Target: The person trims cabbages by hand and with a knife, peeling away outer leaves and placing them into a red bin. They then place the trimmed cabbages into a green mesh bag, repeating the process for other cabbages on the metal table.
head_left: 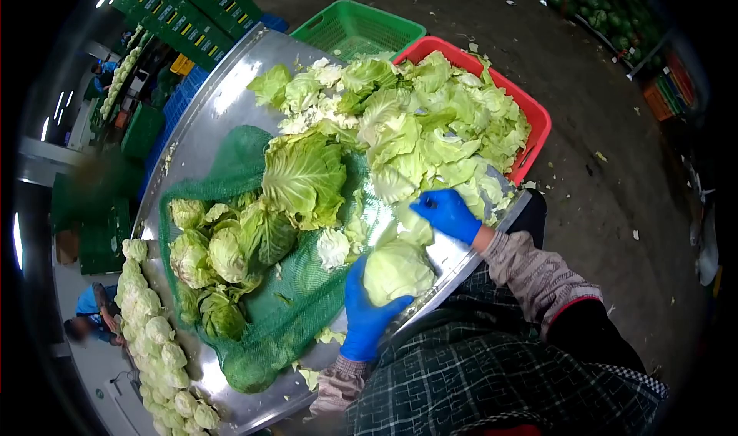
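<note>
In the head view, a pale green cabbage head (398, 271) rests near the front edge of the metal table. My left hand (363, 313), in a blue glove, cups its left and near side, thumb along the bottom. Just beyond the cabbage, my blue-gloved right hand (447, 215) is closed with its fingertips at a pale cabbage leaf (416, 228), which stands up from the head's far side. A green mesh bag (307, 290) lies spread to the left, with several untrimmed cabbages (228, 253) on it. A large leafy cabbage (305, 179) sits at its far side.
Loose leaves (430, 140) are heaped beyond my right hand, spilling into a red crate (540, 121). A green crate (357, 23) stands behind. Cabbages line the left edge in a long pile (157, 332). The metal table (207, 113) ends close to my apron.
</note>
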A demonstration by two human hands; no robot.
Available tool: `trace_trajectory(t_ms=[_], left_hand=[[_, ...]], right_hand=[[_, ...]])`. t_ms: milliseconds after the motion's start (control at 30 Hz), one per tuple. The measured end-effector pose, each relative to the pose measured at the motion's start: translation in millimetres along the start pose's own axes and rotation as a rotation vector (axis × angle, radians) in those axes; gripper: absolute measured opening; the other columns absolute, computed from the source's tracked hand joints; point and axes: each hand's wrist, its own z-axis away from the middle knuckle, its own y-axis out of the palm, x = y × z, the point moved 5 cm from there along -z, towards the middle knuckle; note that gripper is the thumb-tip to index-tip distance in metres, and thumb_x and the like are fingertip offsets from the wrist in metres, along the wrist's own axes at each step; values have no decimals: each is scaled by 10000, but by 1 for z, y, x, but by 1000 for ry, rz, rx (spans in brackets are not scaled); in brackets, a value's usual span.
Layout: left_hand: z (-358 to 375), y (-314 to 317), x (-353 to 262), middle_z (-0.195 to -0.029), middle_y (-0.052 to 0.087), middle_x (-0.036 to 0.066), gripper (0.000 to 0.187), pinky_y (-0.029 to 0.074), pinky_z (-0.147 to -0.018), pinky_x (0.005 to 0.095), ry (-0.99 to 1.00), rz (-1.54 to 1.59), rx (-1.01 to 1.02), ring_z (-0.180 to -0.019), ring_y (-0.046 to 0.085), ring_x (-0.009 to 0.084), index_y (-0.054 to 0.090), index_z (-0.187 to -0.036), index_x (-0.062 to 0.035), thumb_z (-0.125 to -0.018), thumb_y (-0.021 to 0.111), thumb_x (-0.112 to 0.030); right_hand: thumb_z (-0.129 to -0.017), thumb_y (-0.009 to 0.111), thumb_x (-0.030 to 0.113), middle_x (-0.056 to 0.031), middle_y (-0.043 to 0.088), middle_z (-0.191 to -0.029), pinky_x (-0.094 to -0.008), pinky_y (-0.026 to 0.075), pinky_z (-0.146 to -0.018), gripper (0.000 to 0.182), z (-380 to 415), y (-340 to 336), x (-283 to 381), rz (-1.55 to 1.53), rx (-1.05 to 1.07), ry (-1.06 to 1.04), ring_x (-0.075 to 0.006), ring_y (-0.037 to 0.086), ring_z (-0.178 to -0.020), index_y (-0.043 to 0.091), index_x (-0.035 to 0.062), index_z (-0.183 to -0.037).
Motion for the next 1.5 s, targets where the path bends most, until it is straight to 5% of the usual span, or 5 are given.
trace_trajectory(t_ms=[167,500,700,1067,1500], left_hand=[[-13,-15,-6,-1306,464,154,983,416,-1007,392,172,-320,146,-1179,491,275,374,-1366,-16,-567,905,-231],[1,-13,-15,-1231,509,146,957,443,-976,392,114,-404,-241,-1119,517,269,376,-1361,-24,-578,897,-202],[-15,-48,34,-1201,567,136,551,464,-938,354,-308,506,-362,-1090,548,228,506,-1248,11,-738,713,-1],[-15,3,21,-1359,482,154,635,372,-1057,469,-398,1098,-76,-1230,469,325,416,-1388,-99,-937,327,-538],[-20,-6,-3,-1347,394,188,906,467,-954,354,-180,169,-102,-1184,473,260,301,-1415,-16,-667,812,-37]], right_hand=[[-775,602,663,-194,659,-1070,-387,490,-871,729,25,13,43,178,559,-17,-298,647,-960,607,96,-1233],[-896,612,340,-106,662,-700,-292,516,-555,288,28,30,4,-188,166,-62,-181,623,-538,693,64,-879],[-846,633,493,-159,687,-989,-408,525,-800,520,35,9,42,159,229,-96,-261,666,-943,629,99,-1186],[-866,687,317,-33,607,-629,-243,466,-501,359,23,-28,44,-276,119,192,-93,567,-548,638,31,-1079],[-874,646,424,-105,677,-885,-288,510,-730,420,40,28,31,-320,223,339,-152,636,-787,685,34,-1027]])
